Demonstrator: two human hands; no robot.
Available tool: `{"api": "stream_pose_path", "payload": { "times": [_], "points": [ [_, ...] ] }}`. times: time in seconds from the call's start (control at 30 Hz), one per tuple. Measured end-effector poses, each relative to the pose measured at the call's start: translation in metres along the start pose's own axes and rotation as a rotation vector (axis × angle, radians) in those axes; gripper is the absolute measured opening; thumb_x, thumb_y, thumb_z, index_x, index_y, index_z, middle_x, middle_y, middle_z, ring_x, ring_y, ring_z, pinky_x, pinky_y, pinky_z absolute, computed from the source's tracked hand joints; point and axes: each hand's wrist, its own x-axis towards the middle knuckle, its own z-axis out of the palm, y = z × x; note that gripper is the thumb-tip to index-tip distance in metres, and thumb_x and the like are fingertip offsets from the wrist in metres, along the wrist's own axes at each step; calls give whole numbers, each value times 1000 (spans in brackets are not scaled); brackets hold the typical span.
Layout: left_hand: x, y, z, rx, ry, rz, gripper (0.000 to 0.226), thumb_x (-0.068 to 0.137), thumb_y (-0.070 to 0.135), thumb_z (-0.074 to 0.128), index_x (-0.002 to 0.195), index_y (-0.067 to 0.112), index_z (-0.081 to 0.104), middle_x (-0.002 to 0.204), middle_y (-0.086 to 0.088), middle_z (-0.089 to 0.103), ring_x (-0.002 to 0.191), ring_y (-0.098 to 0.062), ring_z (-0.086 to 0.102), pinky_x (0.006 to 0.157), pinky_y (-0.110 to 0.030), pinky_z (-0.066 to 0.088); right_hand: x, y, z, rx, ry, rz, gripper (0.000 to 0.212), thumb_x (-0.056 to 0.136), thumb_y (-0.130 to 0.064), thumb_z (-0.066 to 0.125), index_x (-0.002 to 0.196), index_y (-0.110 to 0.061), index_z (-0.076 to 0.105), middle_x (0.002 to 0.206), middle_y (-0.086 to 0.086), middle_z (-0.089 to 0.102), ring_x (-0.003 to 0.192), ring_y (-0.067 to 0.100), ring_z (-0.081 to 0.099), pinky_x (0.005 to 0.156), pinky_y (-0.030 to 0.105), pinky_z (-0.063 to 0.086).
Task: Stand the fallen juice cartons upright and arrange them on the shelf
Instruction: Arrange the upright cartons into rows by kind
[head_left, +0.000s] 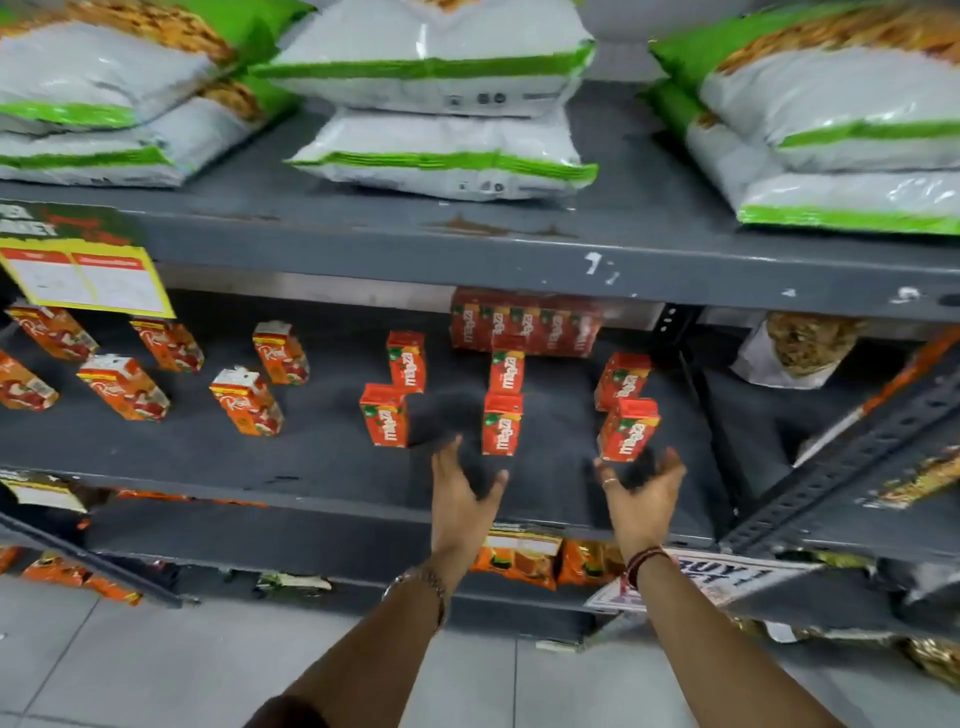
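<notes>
- Your left hand (460, 493) reaches over the front edge of the middle shelf (322, 447), fingers spread apart, its grip holding nothing.
- Your right hand (644, 493) reaches in beside it, palm turned inward, fingers apart and empty; a ring shows on one finger.
- Six red juice cartons stand upright on the shelf in three pairs: a left pair with the front carton (384, 422) and one behind it (406, 361), a middle pair (502, 423), and a right pair (627, 430).
- The left hand's fingertips are just in front of the gap between the left and middle pairs; the right hand sits just below the right pair, not touching it.
- A wrapped multipack of the same cartons (524, 322) sits at the back of the shelf.
- To the left, orange cartons (247, 401) of another brand stand spaced apart.
- White-and-green bags (441, 150) lie stacked on the shelf above.
</notes>
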Motion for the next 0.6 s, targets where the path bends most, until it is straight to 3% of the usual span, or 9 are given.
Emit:
{"api": "stream_pose_path", "payload": {
  "times": [0.1,0.23,0.3,0.37,0.6],
  "points": [
    [11,11,19,-34,44,-67,87,72,33,78,141,12,31,146,-1,38,131,-13,39,107,-29,36,16,1,-2,-46,-45,1,69,69,-14,83,124,-12,41,118,0,53,106,12,51,89,22,37],
    [20,17,32,27,107,-71,84,68,38,80,137,15,39,136,-2,54,124,-18,52,99,-37,47,23,2,-3,-174,-65,5,63,69,-37,82,120,-18,50,107,-1,67,98,20,62,85,34,48],
    [22,21,37,22,135,-62,70,68,39,79,128,20,48,120,3,64,109,-14,61,82,-25,51,24,0,-1,-286,-42,-3,62,69,-46,79,118,-20,52,100,1,71,93,26,65,75,33,49],
    [25,26,38,34,170,-65,54,70,40,78,117,24,55,107,6,69,97,-12,65,68,-13,43,25,-2,0,-347,-11,-17,59,71,-48,77,116,-17,55,98,4,72,91,31,66,69,30,44],
    [30,24,39,133,195,-65,45,74,33,76,113,13,63,104,-4,73,96,-19,67,76,-21,46,27,-5,0,-409,50,-22,50,73,-44,76,109,-13,59,96,10,72,88,34,67,68,30,44]
  ]
}}
